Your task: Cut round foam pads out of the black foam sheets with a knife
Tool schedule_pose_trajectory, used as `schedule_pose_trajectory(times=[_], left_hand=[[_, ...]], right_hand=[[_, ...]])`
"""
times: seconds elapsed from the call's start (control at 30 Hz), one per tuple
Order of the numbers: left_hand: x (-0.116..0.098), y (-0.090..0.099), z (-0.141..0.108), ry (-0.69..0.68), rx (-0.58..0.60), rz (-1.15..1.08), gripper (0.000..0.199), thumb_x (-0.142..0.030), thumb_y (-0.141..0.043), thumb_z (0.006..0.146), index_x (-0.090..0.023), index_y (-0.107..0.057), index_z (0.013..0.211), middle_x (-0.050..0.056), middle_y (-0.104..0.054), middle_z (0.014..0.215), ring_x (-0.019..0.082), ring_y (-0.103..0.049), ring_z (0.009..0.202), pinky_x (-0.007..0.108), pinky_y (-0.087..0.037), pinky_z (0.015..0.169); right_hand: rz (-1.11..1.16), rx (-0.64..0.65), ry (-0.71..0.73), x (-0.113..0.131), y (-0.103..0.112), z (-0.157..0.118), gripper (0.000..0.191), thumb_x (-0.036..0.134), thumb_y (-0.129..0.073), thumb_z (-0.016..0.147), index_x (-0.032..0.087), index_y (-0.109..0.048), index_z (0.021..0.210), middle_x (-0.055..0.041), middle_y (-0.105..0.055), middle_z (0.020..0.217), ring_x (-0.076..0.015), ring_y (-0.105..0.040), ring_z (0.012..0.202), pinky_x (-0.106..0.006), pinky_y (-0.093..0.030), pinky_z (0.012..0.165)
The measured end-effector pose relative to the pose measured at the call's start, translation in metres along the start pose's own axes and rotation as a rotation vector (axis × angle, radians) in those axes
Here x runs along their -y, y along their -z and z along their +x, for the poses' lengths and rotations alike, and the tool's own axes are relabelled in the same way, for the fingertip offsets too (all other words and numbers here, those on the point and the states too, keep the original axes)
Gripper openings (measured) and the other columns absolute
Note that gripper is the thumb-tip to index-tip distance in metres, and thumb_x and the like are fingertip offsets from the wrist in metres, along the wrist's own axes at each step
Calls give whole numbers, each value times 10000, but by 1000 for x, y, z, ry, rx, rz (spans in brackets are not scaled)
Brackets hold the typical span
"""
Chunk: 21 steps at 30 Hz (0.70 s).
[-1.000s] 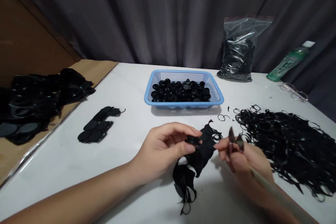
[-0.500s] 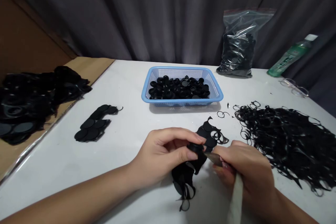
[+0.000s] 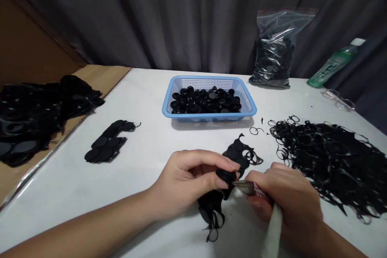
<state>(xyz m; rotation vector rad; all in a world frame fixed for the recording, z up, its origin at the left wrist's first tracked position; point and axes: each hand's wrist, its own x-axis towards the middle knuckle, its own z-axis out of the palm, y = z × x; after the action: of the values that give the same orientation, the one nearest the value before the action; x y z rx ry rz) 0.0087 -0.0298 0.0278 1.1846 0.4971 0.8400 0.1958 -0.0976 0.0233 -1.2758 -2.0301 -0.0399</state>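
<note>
Currently, the left hand (image 3: 184, 177) pinches a small round black piece (image 3: 226, 175) between thumb and fingers, over the near middle of the table (image 3: 145, 92). The right hand (image 3: 290, 197) is wrapped around a pair of cutters (image 3: 246, 187) with a pale handle (image 3: 273, 229); their metal tip points left, right at the edge of the black piece. Contact between tip and piece: cannot tell. The two hands are close together, each clamped on its own item.

Beneath and behind the fingers lies a black sheet of joined discs (image 3: 237, 153); thin loops hang from its near end, and ragged loops stick out on its right side.

Farther out, to the right: a large heap of black scraps (image 3: 335, 165), stringy and ring-shaped, with a few loose rings (image 3: 254, 131) near its far left corner. To the left: a smaller sheet of discs (image 3: 105, 149), lying alone on the table. At far left, a pile of black sheets (image 3: 33, 109) rests on cardboard (image 3: 104, 73).

Beyond the hands, a blue basket (image 3: 208, 117) contains many round black parts (image 3: 208, 100). Back right: an upright zip bag (image 3: 272, 58) with black contents, a tilted green bottle (image 3: 332, 64) and eyeglasses (image 3: 338, 100). Grey curtain (image 3: 181, 20) behind.
</note>
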Motion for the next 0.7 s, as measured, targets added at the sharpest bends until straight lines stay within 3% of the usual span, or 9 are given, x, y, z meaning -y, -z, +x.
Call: schedule_pose_trajectory(times=[0.23, 0.7], left_hand=[[-2, -2, 2, 31, -37, -12, 165, -85, -755, 702, -224, -785, 786, 39, -777, 852, 175, -730, 776, 218, -612, 687], [-1, 0, 0, 20, -14, -1, 204, -60, -728, 726, -240, -781, 806, 24, -775, 879, 162, -728, 798, 210, -608, 699]], right_hand=[[10, -16, 10, -1, 0, 2, 504, 442, -312, 1001, 197, -564, 640, 76, -439, 388, -71, -382, 353, -240, -271, 462], [-12, -22, 10, -2, 0, 4, 498, 477, -349, 987, 198, -523, 613, 78, -445, 386, -70, -390, 351, -234, -272, 456]])
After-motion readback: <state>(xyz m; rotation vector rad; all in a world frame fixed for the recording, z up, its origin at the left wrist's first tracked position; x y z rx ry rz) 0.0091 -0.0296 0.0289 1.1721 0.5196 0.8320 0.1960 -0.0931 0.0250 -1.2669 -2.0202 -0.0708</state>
